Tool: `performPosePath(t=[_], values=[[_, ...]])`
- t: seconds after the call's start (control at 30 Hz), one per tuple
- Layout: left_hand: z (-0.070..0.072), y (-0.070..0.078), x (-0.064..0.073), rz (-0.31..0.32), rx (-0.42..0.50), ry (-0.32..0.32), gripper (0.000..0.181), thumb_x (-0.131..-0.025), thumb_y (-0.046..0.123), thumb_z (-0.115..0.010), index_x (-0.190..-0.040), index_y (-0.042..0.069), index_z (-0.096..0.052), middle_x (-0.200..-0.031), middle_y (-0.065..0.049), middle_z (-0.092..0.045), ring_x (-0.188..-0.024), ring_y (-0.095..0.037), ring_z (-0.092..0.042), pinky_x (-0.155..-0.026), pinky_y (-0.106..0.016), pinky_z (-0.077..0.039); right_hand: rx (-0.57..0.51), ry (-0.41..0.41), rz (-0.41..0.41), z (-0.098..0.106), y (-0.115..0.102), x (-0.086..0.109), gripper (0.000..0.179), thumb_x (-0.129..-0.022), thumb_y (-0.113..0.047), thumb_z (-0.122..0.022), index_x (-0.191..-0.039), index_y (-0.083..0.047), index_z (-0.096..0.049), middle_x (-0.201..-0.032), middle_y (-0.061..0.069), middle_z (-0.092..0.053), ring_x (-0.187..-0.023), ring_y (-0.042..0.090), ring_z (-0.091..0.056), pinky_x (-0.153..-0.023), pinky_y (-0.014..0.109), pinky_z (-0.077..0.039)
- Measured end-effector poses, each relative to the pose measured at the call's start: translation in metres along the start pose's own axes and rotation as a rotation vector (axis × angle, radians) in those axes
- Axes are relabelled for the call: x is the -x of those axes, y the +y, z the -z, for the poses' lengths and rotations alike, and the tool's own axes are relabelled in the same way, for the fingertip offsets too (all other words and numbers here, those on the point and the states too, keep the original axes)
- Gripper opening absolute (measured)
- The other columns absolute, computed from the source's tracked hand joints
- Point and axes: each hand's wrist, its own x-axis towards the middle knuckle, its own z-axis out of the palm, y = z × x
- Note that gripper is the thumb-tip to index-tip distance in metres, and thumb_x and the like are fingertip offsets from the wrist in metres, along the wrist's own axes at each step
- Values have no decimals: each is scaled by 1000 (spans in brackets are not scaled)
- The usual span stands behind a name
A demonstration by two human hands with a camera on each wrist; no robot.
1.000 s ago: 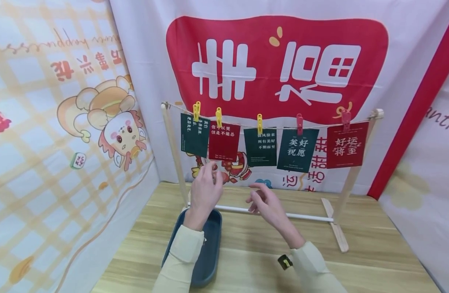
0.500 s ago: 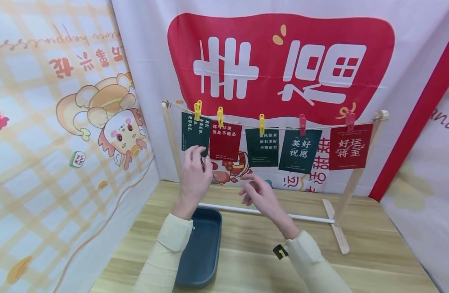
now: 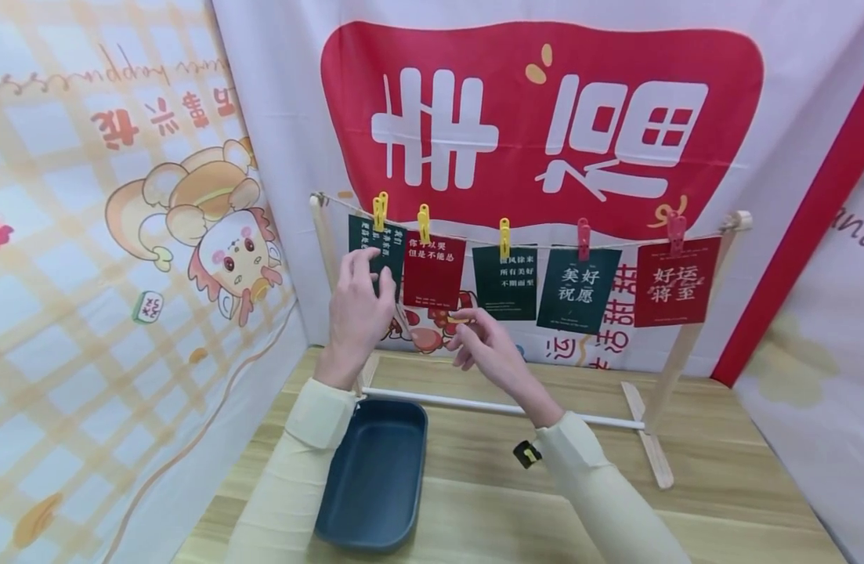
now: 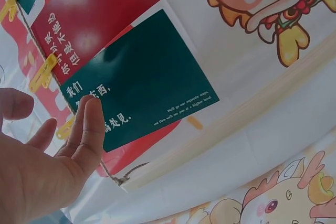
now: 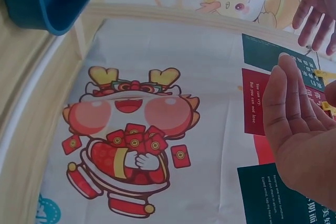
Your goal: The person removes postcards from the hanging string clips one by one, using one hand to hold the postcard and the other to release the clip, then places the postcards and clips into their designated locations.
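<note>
My left hand point(image 3: 361, 313) is raised in front of the leftmost green card point(image 4: 152, 77), its fingers loosely bent and overlapping the printed text. Nothing is held in it. A yellow clothespin point(image 3: 381, 213) fixes that card to a twine line point(image 3: 467, 237). Lower down and to the right, my right hand point(image 3: 491, 348) hovers with relaxed fingers, also holding nothing, below the red card point(image 3: 434, 278) and the middle green card point(image 3: 505, 290). Both of these hang from yellow clothespins. Further right, another green card point(image 3: 580, 301) and a red card point(image 3: 670, 294) hang from pink clothespins.
A wooden stand with a right post point(image 3: 681, 345) and a white crossbar point(image 3: 474, 406) carries the line. Below my left forearm a dark blue tray point(image 3: 419, 462) sits on the wooden table point(image 3: 502, 493). Printed cloths hang behind and at the left.
My left hand has moved up and left, from below the first red card to in front of the leftmost green card. The right hand has risen slightly leftward.
</note>
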Motion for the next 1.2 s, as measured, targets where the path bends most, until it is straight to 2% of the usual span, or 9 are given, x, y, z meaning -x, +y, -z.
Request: performPosePath(t=[0.13,0.23,0.33,0.43,0.6,0.8,0.93,1.03,1.2], values=[[2,5,-9,-4,8,-20,36,-100,25,-52,-132,9,-52,-136,-14,-51,-102,-27,-68,-80,-41,-59,7,19,0,1,10,-12,32,-103,-24,-49,-132,-10,-51,-104,22,-68,-83,43,-68,-79,45,-59],[4,8,-19,-24,14,-10,35,-100,24,-51,-131,8,-52,-134,-15,-52,-103,-29,-68,-83,-41,-58,18,24,7,2,19,-20,33,-103,-26,-48,-133,-12,-50,-101,17,-69,-83,44,-68,-79,47,-59],[6,11,-28,-36,14,2,35,-100,24,-51,-130,7,-53,-133,-15,-52,-104,-30,-67,-86,-41,-58,8,25,28,2,23,-24,36,-103,-28,-48,-135,-11,-49,-101,18,-69,-83,44,-68,-78,47,-59],[8,12,-34,-26,12,-3,35,-100,23,-52,-131,7,-52,-133,-15,-52,-104,-29,-68,-88,-40,-57,-10,24,31,0,24,-27,37,-103,-30,-50,-135,-11,-49,-103,20,-68,-82,43,-68,-76,45,-59],[11,13,-44,-24,6,3,35,-99,21,-54,-131,6,-52,-134,-15,-52,-105,-28,-67,-88,-39,-57,4,8,45,-5,21,-34,39,-101,-34,-52,-133,-13,-51,-101,14,-69,-77,34,-69,-72,36,-60],[17,16,-62,-39,-34,23,39,-99,29,-53,-131,8,-52,-134,-12,-53,-113,-23,-59,-92,-37,-56,10,-6,58,-12,16,-44,34,-100,-34,-53,-129,-16,-53,-102,11,-69,-79,37,-67,-70,36,-60],[20,16,-72,-13,-64,15,42,-99,34,-52,-133,10,-52,-135,-11,-54,-121,-22,-52,-96,-37,-54,25,-28,58,-16,14,-50,35,-101,-31,-52,-132,-14,-51,-103,12,-69,-76,31,-68,-65,33,-59],[19,16,-78,21,-83,-8,45,-98,39,-52,-135,12,-51,-137,-9,-54,-122,-23,-51,-98,-38,-52,32,-46,69,-19,12,-56,38,-101,-31,-52,-134,-12,-49,-103,14,-69,-75,31,-68,-60,28,-56],[17,18,-86,75,-95,-52,49,-98,44,-49,-138,15,-49,-139,-8,-54,-123,-23,-51,-102,-40,-48,28,-55,79,-21,10,-66,41,-100,-32,-53,-135,-11,-48,-102,15,-69,-75,28,-70,-62,30,-58]])
